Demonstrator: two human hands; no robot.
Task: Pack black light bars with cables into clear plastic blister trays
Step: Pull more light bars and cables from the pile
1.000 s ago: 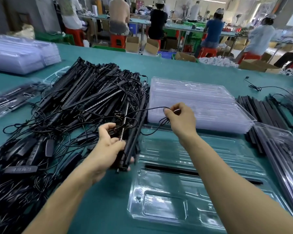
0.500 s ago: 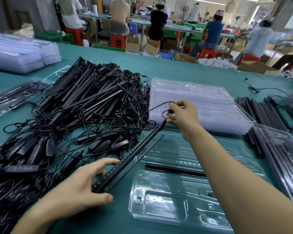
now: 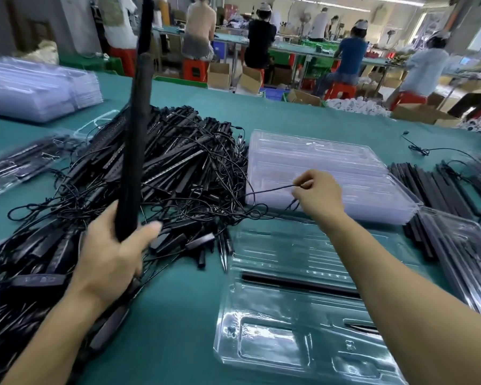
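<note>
**Fingers clamped on a bar and a cable beside the open tray**

Fingers (image 3: pixel 147 229) of our left hand (image 3: pixel 114 257) are curling round the lower end of a black light bar (image 3: pixel 135 120), holding it nearly upright to the left of the open blister tray (image 3: pixel 289 343). Our right hand (image 3: pixel 317 195) is pinching a thin black cable (image 3: pixel 270 190) between thumb and fingertips just past the tray's far edge.

We are working at a green table (image 3: pixel 178 315) in a workshop, with people sitting on red stools (image 3: pixel 342 90) far beyond the tray. One black bar (image 3: pixel 297 284) is lying across the tray's middle channel. A stack of empty clear trays (image 3: pixel 331 173) is sitting just beyond the tray. A tangled heap of bars and cables (image 3: pixel 178 168) is spreading to its left. Loose bars (image 3: pixel 433 187) and a filled tray (image 3: pixel 469 259) are lying to its right.

Bare green cloth is showing between the tray's left edge and the heap.
</note>
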